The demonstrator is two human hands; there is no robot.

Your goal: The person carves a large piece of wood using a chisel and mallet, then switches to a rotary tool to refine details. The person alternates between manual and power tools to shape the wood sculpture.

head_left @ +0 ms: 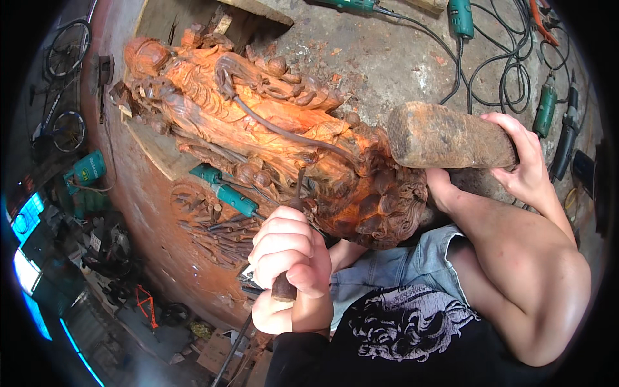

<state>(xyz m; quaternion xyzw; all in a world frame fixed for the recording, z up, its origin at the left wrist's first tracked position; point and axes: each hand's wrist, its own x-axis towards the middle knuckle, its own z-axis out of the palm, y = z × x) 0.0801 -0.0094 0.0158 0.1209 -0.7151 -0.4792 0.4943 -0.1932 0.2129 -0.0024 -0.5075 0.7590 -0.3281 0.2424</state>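
A reddish-brown wood carving (258, 122), cut with deep folds and scrolls, lies across the middle of the head view. My left hand (291, 248) is closed in a fist around a chisel (284, 288). The butt of its handle sticks out below my fist, and its thin shaft points up at the carving; I cannot tell whether the tip touches the wood. My right hand (523, 155) grips the right end of a thick, worn wooden mallet (445, 135). The mallet hangs over the carving's right end, apart from the chisel.
Many carving chisels (219, 237) lie in a pile left of my left hand. A green power tool (233, 198) sits beside the carving. More green tools (547, 106) and tangled black cables (509, 71) cover the floor at upper right. Bicycles (68, 48) stand at far left.
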